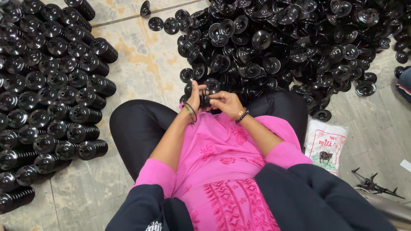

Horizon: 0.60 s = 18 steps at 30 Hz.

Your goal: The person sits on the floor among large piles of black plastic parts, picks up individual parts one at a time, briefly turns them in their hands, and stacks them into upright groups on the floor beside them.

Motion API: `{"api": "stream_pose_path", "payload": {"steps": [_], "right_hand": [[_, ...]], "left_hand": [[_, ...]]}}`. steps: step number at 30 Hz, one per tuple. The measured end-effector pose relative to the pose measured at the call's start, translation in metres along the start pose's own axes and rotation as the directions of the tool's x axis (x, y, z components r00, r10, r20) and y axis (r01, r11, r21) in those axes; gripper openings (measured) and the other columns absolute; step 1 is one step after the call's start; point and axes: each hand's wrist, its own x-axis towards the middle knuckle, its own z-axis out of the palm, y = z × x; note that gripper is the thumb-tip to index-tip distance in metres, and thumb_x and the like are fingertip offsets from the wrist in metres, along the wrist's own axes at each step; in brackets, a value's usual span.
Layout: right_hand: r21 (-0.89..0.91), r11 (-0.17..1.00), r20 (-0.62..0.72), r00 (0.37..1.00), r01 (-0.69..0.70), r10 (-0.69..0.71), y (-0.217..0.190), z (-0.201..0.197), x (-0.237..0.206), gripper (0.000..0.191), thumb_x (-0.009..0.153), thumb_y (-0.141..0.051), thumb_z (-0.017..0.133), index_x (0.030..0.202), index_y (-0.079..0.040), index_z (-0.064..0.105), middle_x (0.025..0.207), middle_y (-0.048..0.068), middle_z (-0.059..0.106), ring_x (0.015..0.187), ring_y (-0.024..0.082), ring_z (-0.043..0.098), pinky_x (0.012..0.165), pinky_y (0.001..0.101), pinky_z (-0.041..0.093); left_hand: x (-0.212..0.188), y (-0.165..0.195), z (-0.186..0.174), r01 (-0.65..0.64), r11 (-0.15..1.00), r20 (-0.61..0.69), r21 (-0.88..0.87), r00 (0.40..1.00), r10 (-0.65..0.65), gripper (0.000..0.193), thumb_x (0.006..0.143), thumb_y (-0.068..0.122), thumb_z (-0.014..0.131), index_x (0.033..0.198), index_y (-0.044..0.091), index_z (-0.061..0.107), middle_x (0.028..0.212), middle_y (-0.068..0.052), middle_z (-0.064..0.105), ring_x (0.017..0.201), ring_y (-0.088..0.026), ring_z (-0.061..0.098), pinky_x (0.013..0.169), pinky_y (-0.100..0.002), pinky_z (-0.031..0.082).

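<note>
Both hands meet just below the loose pile of black discs (282, 47): left hand (196, 97) and right hand (226, 102) each pinch one small black part (205, 99) between them, steadying it.

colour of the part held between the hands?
Glossy black, same as the loose pile ahead. The small part shows best in the head view.
</note>
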Motion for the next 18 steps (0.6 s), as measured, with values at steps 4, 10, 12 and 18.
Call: {"api": "stream_pose_path", "payload": {"steps": [4,10,12,18], "right_hand": [[0.267,0.930,-0.021,0.963,-0.255,0.270,-0.003,0.000,-0.004,0.015,0.098,-0.013,0.071,0.106,0.001,0.072,0.092,0.008,0.074,0.077,0.014,0.072,0.070,0.0264,0.059],[-0.531,0.824,-0.274,0.960,-0.198,0.055,-0.070,-0.006,0.040,0.032,0.097,-0.032,0.072,0.095,0.000,0.074,0.083,0.012,0.074,0.073,0.020,0.070,0.064,0.0351,0.058],[-0.904,0.427,-0.188,0.880,0.018,-0.436,-0.098,-0.012,0.074,0.033,0.099,-0.036,0.074,0.095,-0.003,0.072,0.091,0.015,0.071,0.089,0.032,0.067,0.079,0.0462,0.055],[-0.999,0.018,0.028,0.923,0.038,-0.383,-0.094,0.025,0.127,0.053,0.072,-0.050,0.081,0.099,-0.005,0.069,0.104,0.017,0.064,0.092,0.039,0.065,0.077,0.0513,0.052]], "left_hand": [[-0.007,-0.006,-0.001,-0.046,0.998,0.137,0.032,0.990,0.041,0.071,0.096,0.070,0.036,0.145,0.020,0.043,0.123,0.003,0.054,0.092,-0.014,0.059,0.075,-0.033,0.054],[0.011,-0.003,0.001,-0.111,0.993,0.022,-0.036,0.993,0.112,0.057,0.091,0.035,0.073,0.135,0.018,0.041,0.112,-0.006,0.058,0.082,-0.015,0.060,0.066,-0.032,0.055],[0.018,0.000,-0.002,-0.100,0.980,-0.141,-0.170,0.987,0.076,0.050,0.090,0.034,0.074,0.127,0.019,0.045,0.107,-0.004,0.058,0.079,-0.014,0.060,0.062,-0.032,0.056],[0.017,0.016,-0.028,-0.257,0.885,-0.387,-0.388,0.917,0.097,0.036,0.091,0.036,0.080,0.103,0.014,0.054,0.088,-0.001,0.060,0.075,-0.015,0.062,0.061,-0.033,0.057]]}}
